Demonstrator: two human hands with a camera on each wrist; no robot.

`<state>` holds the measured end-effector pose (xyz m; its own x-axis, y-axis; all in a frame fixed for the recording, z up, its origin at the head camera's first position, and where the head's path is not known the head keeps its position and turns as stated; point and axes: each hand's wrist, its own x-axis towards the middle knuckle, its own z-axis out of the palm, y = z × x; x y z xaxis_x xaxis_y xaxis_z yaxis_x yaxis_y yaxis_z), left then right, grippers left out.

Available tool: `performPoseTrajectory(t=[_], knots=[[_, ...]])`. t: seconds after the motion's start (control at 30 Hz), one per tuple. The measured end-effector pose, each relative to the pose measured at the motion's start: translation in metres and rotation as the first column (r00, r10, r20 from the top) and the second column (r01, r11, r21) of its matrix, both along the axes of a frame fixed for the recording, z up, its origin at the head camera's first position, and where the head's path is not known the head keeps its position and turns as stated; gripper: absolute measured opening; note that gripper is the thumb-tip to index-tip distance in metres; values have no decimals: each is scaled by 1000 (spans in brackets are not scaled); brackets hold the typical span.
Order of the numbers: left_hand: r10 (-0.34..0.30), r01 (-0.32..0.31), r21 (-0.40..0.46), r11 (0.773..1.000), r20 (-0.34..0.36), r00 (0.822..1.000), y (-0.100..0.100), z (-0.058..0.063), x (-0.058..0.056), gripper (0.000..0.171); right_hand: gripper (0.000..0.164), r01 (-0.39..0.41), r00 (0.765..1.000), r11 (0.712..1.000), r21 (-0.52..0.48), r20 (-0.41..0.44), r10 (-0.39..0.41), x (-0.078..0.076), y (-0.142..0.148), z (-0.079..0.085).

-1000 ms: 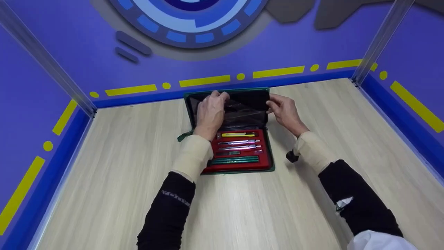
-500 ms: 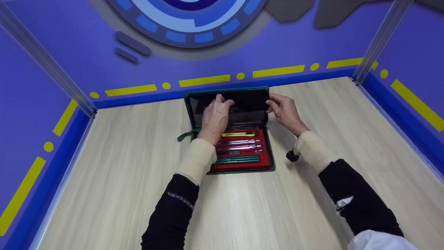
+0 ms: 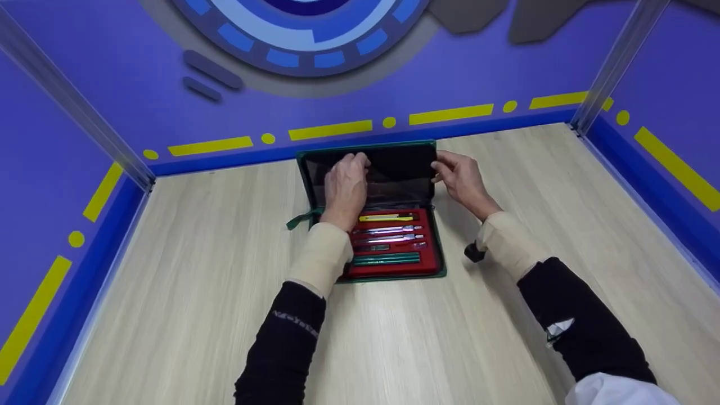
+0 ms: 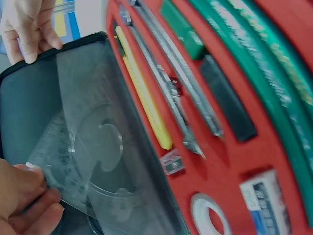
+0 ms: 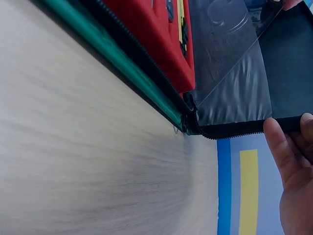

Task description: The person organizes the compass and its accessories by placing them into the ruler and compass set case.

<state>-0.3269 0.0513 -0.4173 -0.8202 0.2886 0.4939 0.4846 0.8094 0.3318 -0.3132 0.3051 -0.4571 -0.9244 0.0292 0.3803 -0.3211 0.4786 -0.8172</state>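
Note:
An opened zip case (image 3: 440,247) with a green edge stands on the table, its lid tilted up at the back. In the lid is a clear pocket (image 5: 239,93). My left hand (image 3: 346,188) pinches the corner of a clear set square (image 4: 58,142), which lies partly behind the pocket film. With thumb and fingers my right hand (image 3: 461,180) grips the lid's right edge. The red tray (image 4: 234,156) holds a yellow utility knife (image 4: 144,93), two silver compass-like tools (image 4: 186,73), a sharpener (image 4: 172,161), an eraser (image 4: 254,200) and green pencils (image 4: 259,68).
A white ring (image 4: 198,210) and a black block (image 4: 227,95) also sit in the tray. A green strap (image 3: 298,219) sticks out at the case's left. The wooden table (image 3: 225,253) meets a blue wall (image 3: 478,73) just behind the case.
My left hand has moved a little right in the lid, its fingers extending, then curling in again. The lid's film looks flatter than at first. My right hand has stayed on the lid edge.

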Motion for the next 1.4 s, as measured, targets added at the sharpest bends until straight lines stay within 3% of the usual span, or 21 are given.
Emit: performPoseTrajectory(t=[0.23, 0.43, 0.53, 0.63, 0.73, 0.83, 1.1, 1.23, 1.4], knots=[[19, -21, 43, 999, 44, 999, 5, 2, -1, 15, 27, 6, 1000, 1000, -22, 10, -6, 1, 2, 0], [-86, 71, 146, 987, 101, 991, -10, -3, 5, 19, 27, -6, 1000, 1000, -2, 20, 6, 3, 1, -1], [-92, 82, 168, 982, 55, 994, -21, -3, 9, 22, 27, -15, 999, 1000, 10, 29, 14, 4, 1, 1], [-29, 38, 161, 986, -57, 998, -36, 1, 9, 18, 28, -31, 999, 999, 15, 38, 31, 5, 2, 3], [39, -10, 200, 980, -143, 989, -54, 7, 7, 15, 26, -44, 998, 999, 20, 48, 43, 6, 4, 4], [53, -13, 234, 972, -167, 985, -74, 13, 4, 16, 24, -54, 997, 998, 25, 58, 52, 7, 5, 6], [-54, 64, 155, 986, -63, 997, -110, 19, 2, 32, 16, -104, 991, 993, 61, 93, 98, 12, 8, 13], [-58, 61, 137, 989, -26, 998, -116, 22, 2, 31, 16, -139, 985, 988, 68, 114, 131, 15, 9, 15], [-120, 112, 152, 982, 49, 992, -121, 21, 6, 27, 17, -188, 973, 981, 52, 144, 179, 20, 13, 14]])
